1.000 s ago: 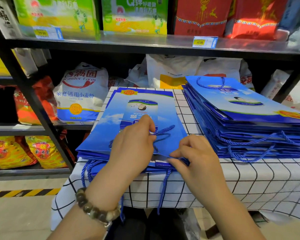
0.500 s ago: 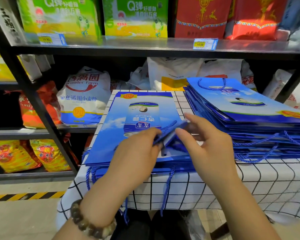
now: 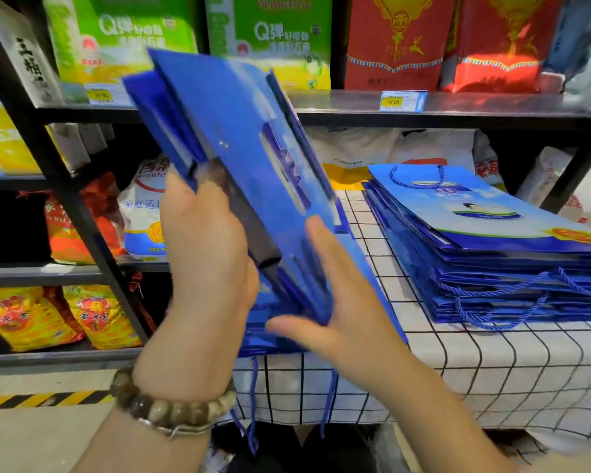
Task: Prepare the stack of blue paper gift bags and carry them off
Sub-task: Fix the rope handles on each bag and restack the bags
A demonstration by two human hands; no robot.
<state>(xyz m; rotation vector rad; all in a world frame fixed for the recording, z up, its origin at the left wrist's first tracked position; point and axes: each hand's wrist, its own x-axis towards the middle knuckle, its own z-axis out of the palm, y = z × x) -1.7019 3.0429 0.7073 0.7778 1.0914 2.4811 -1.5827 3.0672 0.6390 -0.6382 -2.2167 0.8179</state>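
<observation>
A black metal store shelf (image 3: 355, 104) carries green sacks printed "Q弹" (image 3: 280, 39) above yellow price tags reading 39.90 (image 3: 100, 94) and 45.00 (image 3: 393, 102). The left hand (image 3: 205, 250) clasps the lifted bundle of flat blue paper gift bags (image 3: 239, 138) by its lower left edge. The right hand (image 3: 338, 302) lies flat, fingers straight, against the face just right of that grip. The bundle's long axis leans up and leftward from the grip, its print blurred, above the white black-grid tablecloth (image 3: 492, 370); a second flat stack of blue bags (image 3: 492, 250) lies well right of the grip.
</observation>
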